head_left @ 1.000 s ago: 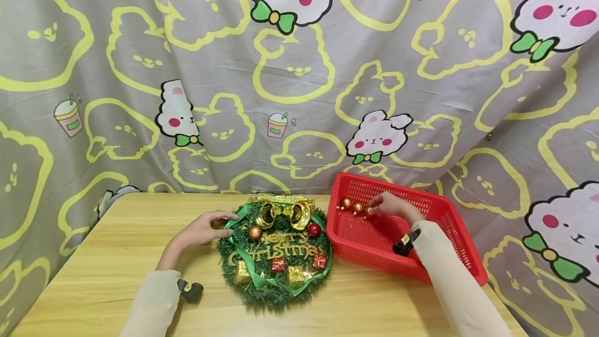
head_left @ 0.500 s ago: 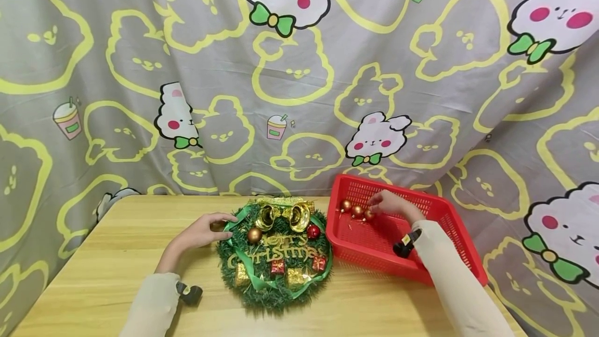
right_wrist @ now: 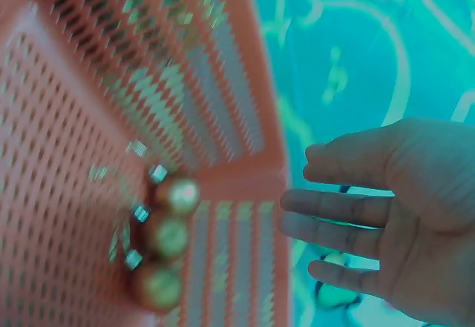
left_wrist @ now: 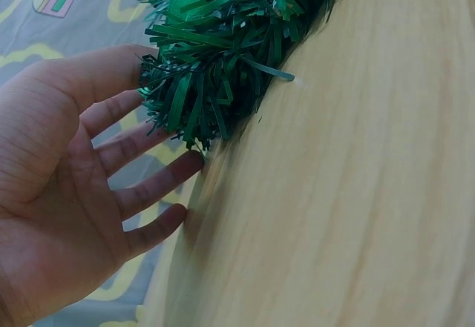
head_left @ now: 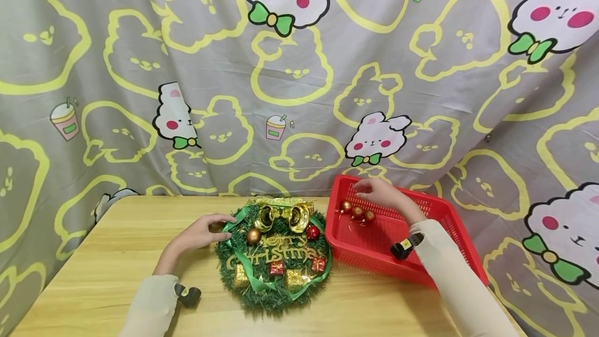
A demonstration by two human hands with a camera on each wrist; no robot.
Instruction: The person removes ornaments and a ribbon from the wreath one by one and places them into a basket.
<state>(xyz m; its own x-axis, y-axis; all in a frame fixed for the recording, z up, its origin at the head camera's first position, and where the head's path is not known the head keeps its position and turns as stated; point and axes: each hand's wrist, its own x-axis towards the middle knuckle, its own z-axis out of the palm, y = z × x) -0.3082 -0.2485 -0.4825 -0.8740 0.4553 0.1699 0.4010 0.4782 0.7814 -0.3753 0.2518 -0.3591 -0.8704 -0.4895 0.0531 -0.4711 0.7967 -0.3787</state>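
Observation:
At the left edge of a green tinsel wreath point(head_left: 271, 295), the left hand point(head_left: 198, 231) rests with its fingers spread; in the left wrist view that hand point(left_wrist: 82, 164) has its thumb and index finger against the tinsel. The wreath bears gold bells point(head_left: 299, 216), a gold ball point(head_left: 254, 236), a red ball point(head_left: 312, 232), small gift boxes and gold lettering. Over the red basket point(head_left: 365, 258) hovers the right hand point(head_left: 380, 194), holding nothing; its fingers are extended in the right wrist view point(right_wrist: 386, 216). Three gold balls point(right_wrist: 167, 234) lie in the basket below it.
The wooden table point(head_left: 117, 254) reaches back to a grey patterned curtain point(head_left: 299, 118). The basket stands to the right of the wreath, close beside it. Dark devices are strapped at both wrists.
My right hand has lifted off the rightmost gold ball in the basket and moved up and slightly left. My left hand has stayed at the wreath.

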